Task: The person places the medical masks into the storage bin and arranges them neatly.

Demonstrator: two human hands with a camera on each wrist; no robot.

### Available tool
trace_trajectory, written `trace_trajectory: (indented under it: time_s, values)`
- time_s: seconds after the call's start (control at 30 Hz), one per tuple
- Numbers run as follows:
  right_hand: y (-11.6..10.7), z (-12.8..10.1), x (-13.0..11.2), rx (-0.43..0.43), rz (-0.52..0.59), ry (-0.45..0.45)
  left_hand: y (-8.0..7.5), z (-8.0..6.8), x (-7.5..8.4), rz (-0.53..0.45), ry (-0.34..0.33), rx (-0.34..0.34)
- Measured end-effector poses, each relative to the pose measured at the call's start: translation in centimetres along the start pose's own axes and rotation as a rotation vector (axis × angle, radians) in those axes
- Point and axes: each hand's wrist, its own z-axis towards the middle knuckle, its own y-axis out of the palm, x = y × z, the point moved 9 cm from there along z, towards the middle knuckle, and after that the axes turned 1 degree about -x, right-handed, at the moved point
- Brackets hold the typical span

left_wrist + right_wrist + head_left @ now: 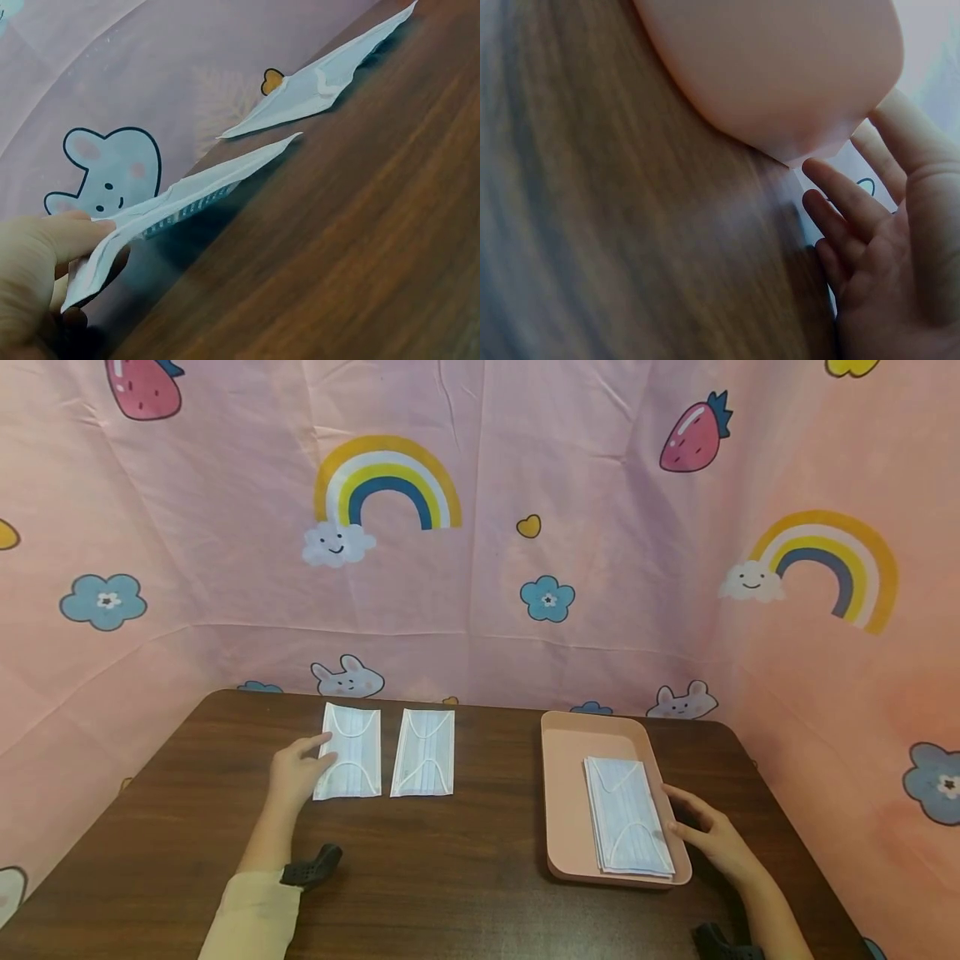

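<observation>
Two white face masks lie flat side by side on the brown table (465,877). My left hand (315,757) pinches the left edge of the left mask (349,752). In the left wrist view my thumb lies on top of that mask (202,191), fingers sit under it, and its near edge is raised off the wood. The other mask (423,752) (315,90) lies untouched. A stack of masks (626,814) rests in a pink tray (561,793) (780,67) on the right. My right hand (678,814) (855,195) rests at the tray's right rim with relaxed fingers, holding nothing.
A pink cloth backdrop (480,568) printed with rainbows, flowers and bunnies walls the table at the back and both sides. Black wrist mounts (311,864) sit on both forearms. Bare wood lies between the two masks and the tray.
</observation>
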Motion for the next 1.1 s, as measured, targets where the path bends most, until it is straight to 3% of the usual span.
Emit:
trace_trajectory:
  time_s: [0.5, 0.83, 1.1]
  values:
    - [0.0, 0.0, 0.0, -0.014, 0.029, -0.012, -0.7, -0.8, -0.2, -0.171, -0.063, 0.057]
    - [0.2, 0.2, 0.0, -0.016, 0.029, -0.022, -0.9, -1.4, 1.1, -0.264, -0.054, 0.098]
    - [0.0, 0.0, -0.1, -0.003, 0.011, -0.006, -0.4, -1.7, 2.5, -0.313, -0.037, 0.071]
